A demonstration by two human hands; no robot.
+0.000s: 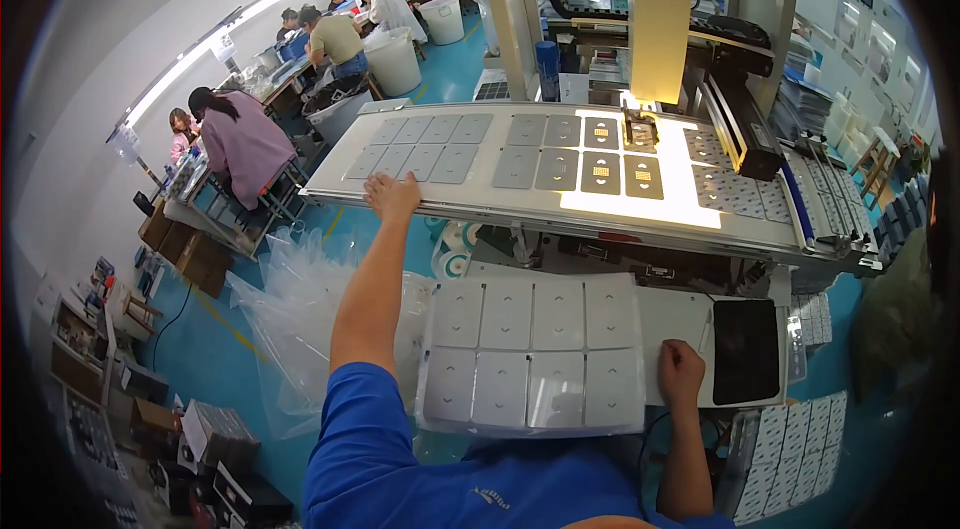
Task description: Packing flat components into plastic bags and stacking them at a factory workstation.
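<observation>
- My left hand (391, 197): fingers spread, no hold visible, at the near edge of one machine bed (332, 177).
- Eight grey cards (422, 163): at its fingertips and beyond, two rows of four.
- My right hand (682, 372): fingers curled; contents, I cannot tell.
- One eight-panel sheet (556, 391): left of it.
- One black pad (746, 351): right of it.

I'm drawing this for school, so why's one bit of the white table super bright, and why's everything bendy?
Head view: strong light near the machine washes out part of the white table around the dark cards; head view: the fisheye lens bows straight edges and leaves a dark round rim; head view: the plastic-wrapped grey sheet also has shiny glare.
</observation>
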